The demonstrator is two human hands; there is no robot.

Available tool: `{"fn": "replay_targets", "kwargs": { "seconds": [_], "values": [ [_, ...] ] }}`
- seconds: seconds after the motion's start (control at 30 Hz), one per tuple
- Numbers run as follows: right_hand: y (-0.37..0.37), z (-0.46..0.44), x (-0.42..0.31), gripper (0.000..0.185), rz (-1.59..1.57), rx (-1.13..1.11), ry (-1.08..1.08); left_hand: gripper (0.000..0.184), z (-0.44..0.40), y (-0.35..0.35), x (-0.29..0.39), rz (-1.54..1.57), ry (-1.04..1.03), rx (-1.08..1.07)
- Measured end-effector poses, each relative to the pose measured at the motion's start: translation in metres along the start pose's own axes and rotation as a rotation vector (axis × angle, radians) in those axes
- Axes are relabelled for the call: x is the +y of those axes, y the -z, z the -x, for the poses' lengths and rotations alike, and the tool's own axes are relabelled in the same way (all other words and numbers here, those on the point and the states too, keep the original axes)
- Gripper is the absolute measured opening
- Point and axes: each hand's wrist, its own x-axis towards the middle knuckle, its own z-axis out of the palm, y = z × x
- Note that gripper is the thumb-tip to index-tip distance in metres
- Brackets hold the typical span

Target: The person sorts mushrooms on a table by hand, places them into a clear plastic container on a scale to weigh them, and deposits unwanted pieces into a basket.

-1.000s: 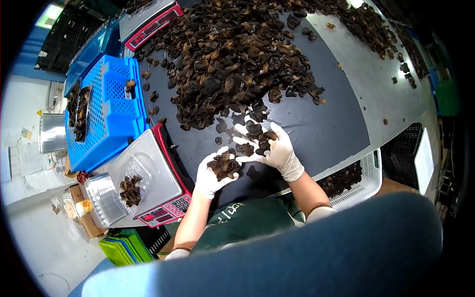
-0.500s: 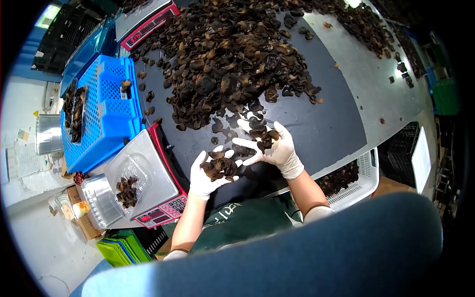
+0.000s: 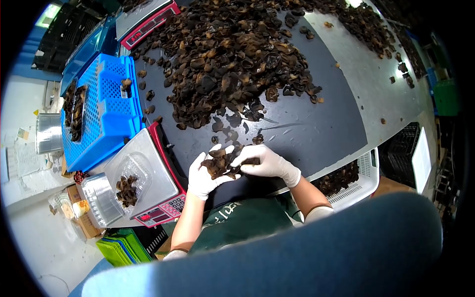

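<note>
Cupped around a small handful of dark wood ear mushrooms [image 3: 216,166] is my left hand [image 3: 201,179], in a white glove. My right hand [image 3: 271,163], also gloved, is beside it with fingers bent and pressed onto mushroom pieces at the edge of that handful. Beyond both hands rises a large heap of wood ear mushrooms [image 3: 232,64] on the dark tabletop [image 3: 331,114]. To the left, a red-edged scale [image 3: 161,184] carries a clear plastic tray [image 3: 144,174] with a few mushrooms in it.
A blue crate [image 3: 111,94] stands left of the heap, with a filled clear tray on top. Behind it is a second scale [image 3: 148,27]. Empty clear trays [image 3: 100,198] are stacked by the near scale. A white basket [image 3: 363,178] of mushrooms sits below the table's right edge.
My right hand has come down and back from the heap's edge, its spread fingers closing in at my left hand. Some mushrooms it carried now lie on the tabletop. My left hand stays nearly still.
</note>
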Motion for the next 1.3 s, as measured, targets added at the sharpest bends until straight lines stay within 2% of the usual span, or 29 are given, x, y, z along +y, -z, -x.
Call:
{"fn": "replay_targets", "kwargs": {
  "seconds": [0.03, 0.07, 0.13, 0.17, 0.2, 0.27, 0.33, 0.43, 0.53, 0.57, 0.6, 0.67, 0.73, 0.8, 0.87, 0.9, 0.93, 1.03, 1.07, 1.13, 1.17, 1.2, 1.27, 1.3],
  "values": [
    [0.001, -0.001, -0.01, 0.027, 0.176, -0.035, -0.014, 0.056, 0.0, 0.003, 0.001, -0.18, -0.023, -0.031],
    [0.001, -0.002, -0.017, 0.029, 0.352, -0.069, -0.03, 0.056, -0.001, 0.008, 0.004, -0.179, -0.019, -0.032],
    [-0.001, -0.001, -0.018, 0.034, 0.515, 0.151, -0.139, 0.053, -0.002, 0.011, 0.009, -0.079, 0.083, -0.128],
    [0.003, 0.0, -0.006, 0.04, 0.495, 0.278, -0.013, 0.05, -0.003, 0.011, 0.007, -0.04, 0.069, -0.151],
    [0.008, -0.001, -0.006, 0.034, 0.396, 0.317, -0.034, 0.05, -0.003, 0.011, 0.007, -0.04, 0.064, -0.152],
    [0.016, 0.003, 0.001, 0.029, 0.223, 0.322, -0.073, 0.049, -0.001, 0.012, 0.007, -0.054, 0.068, -0.187],
    [0.019, 0.005, -0.011, 0.025, 0.204, 0.3, -0.151, 0.048, -0.001, 0.015, 0.009, 0.041, 0.091, -0.204],
    [0.011, 0.004, -0.014, 0.025, 0.311, 0.102, 0.007, 0.046, -0.001, 0.025, 0.01, 0.031, 0.118, -0.183],
    [-0.008, 0.007, -0.015, 0.034, 0.472, -0.095, -0.057, 0.042, 0.0, 0.016, 0.002, 0.076, 0.165, -0.23],
    [-0.011, 0.006, -0.012, 0.038, 0.573, -0.066, -0.158, 0.041, 0.001, 0.025, 0.007, 0.048, 0.155, -0.229],
    [-0.01, 0.007, -0.007, 0.035, 0.596, 0.078, -0.123, 0.041, 0.003, 0.027, 0.011, 0.021, 0.144, -0.227],
    [0.0, 0.007, -0.005, 0.031, 0.435, 0.199, -0.145, 0.041, 0.012, 0.029, 0.015, -0.056, 0.038, -0.069],
    [0.013, 0.01, 0.005, 0.012, 0.197, 0.281, -0.168, 0.039, 0.012, 0.026, 0.021, -0.11, -0.049, -0.061],
    [0.028, 0.016, 0.006, 0.018, 0.016, 0.343, -0.312, 0.032, 0.008, 0.014, 0.027, -0.06, -0.107, -0.003],
    [0.036, 0.018, 0.01, 0.022, 0.058, 0.44, -0.244, 0.024, -0.004, 0.026, 0.047, -0.219, -0.132, 0.022],
    [0.041, 0.02, 0.018, 0.017, 0.179, 0.476, -0.23, 0.021, -0.006, 0.021, 0.055, -0.473, -0.18, 0.366],
    [0.043, 0.02, 0.021, 0.013, 0.3, 0.51, -0.214, 0.031, -0.014, -0.005, 0.045, -0.722, -0.307, 0.288],
    [0.033, 0.011, 0.012, 0.016, 0.428, 0.635, -0.198, 0.047, -0.045, -0.02, 0.045, -1.411, -0.511, 0.381],
    [0.033, 0.012, 0.018, 0.027, 0.539, 0.562, -0.185, 0.055, -0.058, -0.001, 0.051, -1.601, -0.579, 0.402],
    [0.027, 0.013, 0.024, 0.03, 0.825, 0.461, -0.096, 0.063, -0.069, -0.017, 0.041, -1.952, -0.64, 0.384],
    [0.023, 0.014, 0.025, 0.034, 0.95, 0.379, -0.188, 0.067, -0.077, -0.012, 0.038, -2.178, -0.677, 0.356],
    [0.02, 0.015, 0.032, 0.029, 0.983, 0.336, -0.231, 0.061, -0.084, -0.008, 0.033, -2.393, -0.873, 0.294],
    [0.021, 0.016, 0.047, 0.023, 0.989, 0.319, -0.238, 0.047, -0.086, -0.001, 0.029, -2.479, -0.628, 0.336],
    [0.024, 0.016, 0.047, 0.023, 0.989, 0.32, -0.239, 0.03, -0.087, 0.002, 0.031, -2.412, -0.753, 0.285]
  ]
}}
